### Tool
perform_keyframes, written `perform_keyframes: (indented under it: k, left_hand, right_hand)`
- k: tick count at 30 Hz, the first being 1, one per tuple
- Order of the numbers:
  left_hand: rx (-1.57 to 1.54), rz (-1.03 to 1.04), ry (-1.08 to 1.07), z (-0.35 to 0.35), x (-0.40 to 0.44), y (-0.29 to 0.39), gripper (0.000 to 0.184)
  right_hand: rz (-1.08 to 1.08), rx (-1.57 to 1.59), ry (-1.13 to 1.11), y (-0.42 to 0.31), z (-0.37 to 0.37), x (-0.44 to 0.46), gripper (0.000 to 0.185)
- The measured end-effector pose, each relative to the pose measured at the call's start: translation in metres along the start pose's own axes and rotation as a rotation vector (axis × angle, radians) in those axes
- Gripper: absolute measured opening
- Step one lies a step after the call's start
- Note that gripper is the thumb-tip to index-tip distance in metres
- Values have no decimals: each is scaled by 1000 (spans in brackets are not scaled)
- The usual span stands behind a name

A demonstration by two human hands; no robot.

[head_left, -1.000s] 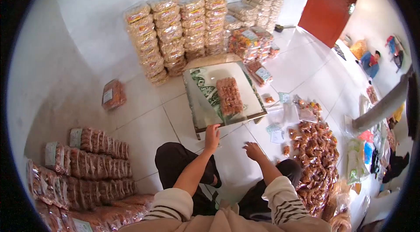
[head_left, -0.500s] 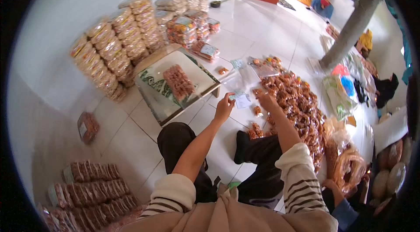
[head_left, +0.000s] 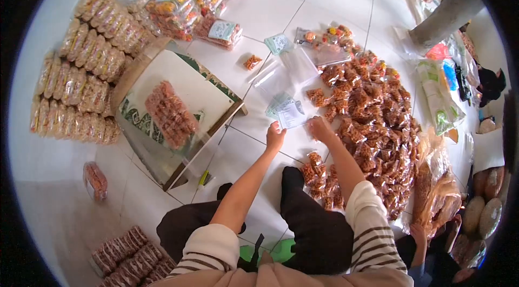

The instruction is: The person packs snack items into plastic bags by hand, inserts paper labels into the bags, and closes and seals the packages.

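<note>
A white printed label card (head_left: 292,115) is held low over the floor, its lower edge between my two hands. My left hand (head_left: 275,137) is closed in a pinch at the card's lower left corner. At the lower right corner, the fingers of my right hand (head_left: 321,129) are bent together, touching the card's edge. More greenish cards (head_left: 277,104) lie just behind it, beside clear plastic bags (head_left: 300,68). To the right spreads a big heap of small brown snack packets (head_left: 373,124). A few loose packets (head_left: 319,176) are by my foot.
A low table (head_left: 208,89) at left bears a pack of pinkish snacks (head_left: 172,114). Stacked snack packs (head_left: 81,87) line the wall. Filled packs with labels (head_left: 221,30) stand behind. A grey post (head_left: 448,16) rises at right. Another person's hand (head_left: 419,235) is at lower right.
My view has tilted down and closer to the floor. The white card has come up between my hands, and my right hand has moved from the packets to the card's edge.
</note>
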State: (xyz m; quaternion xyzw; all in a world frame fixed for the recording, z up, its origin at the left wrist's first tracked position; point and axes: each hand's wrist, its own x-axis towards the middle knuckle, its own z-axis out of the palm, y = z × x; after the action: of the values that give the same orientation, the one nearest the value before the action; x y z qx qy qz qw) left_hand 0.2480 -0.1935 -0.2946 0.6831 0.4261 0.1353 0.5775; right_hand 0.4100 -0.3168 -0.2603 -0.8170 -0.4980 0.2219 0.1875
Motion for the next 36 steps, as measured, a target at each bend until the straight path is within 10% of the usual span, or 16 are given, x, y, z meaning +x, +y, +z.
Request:
perform_keyframes:
  k: [3, 6, 12, 20, 23, 27, 36]
  left_hand:
    - [86, 29, 137, 21, 6, -1, 60]
    - [13, -9, 204, 35, 11, -5, 54]
    - [105, -74, 249, 34, 15, 1, 31]
    - [259, 434, 359, -6, -3, 100, 9]
    - [274, 858, 317, -33, -10, 154, 25]
    - [221, 1123, 222, -80, -32, 209, 33]
    - [192, 1133, 373, -212, -107, 258, 36]
  right_hand:
    - [75, 117, 513, -24, 45, 13, 44]
    - [365, 35, 569, -28, 66, 32, 61]
    - [525, 161, 425, -29, 70, 34, 24]
    - [772, 1325, 461, -53, -3, 38, 38]
    - [525, 1834, 274, -90, -79, 19, 36]
    - [160, 1605, 158, -133, -131, -4, 29]
    - [-98, 1286, 197, -284, -199, -42, 26]
